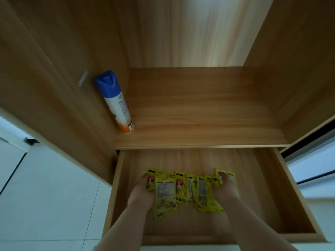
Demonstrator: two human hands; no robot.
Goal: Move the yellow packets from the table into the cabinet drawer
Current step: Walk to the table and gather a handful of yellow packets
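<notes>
The cabinet (54, 69) and its pulled-out drawer (262, 187) look like light wood-grain board, smooth and mostly matt, with a soft sheen on the back panel at 12 o'clock. The yellow packets (181, 191) look like thin glossy plastic film, crinkled. At 10 o'clock, the spray can (116, 104) has a smooth printed body and a glossy blue plastic cap (106, 81). The floor tiles (45, 196) at 8 o'clock look smooth and pale.
</notes>
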